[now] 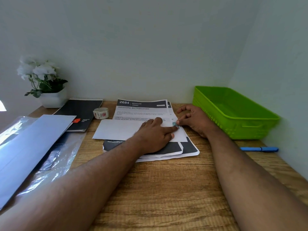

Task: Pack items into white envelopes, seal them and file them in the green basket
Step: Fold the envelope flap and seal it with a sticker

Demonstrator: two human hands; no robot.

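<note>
Nearest us, both bare forearms stretch out over the wooden desk (158,189), angling in toward the middle. The left hand (153,135) lies palm down on the white envelope (120,129), fingers straight and pressing it flat, the index finger reaching right toward a small blue-green stamp (175,124) at the envelope's right end. The right hand (193,120) comes in from the other side, fingers curled, thumb and fingertip pinching at that stamp. The envelope sits on a stack of printed sheets (141,109). Off to the left, more white envelopes (33,144) lie on clear plastic wrapping (55,164). A blue pen (259,149) rests at the right, just in front of the green basket (236,114). Farther back: a black spiral pad (80,112), a roll of stickers (100,112), and a potted plant (45,82) against the wall.
</note>
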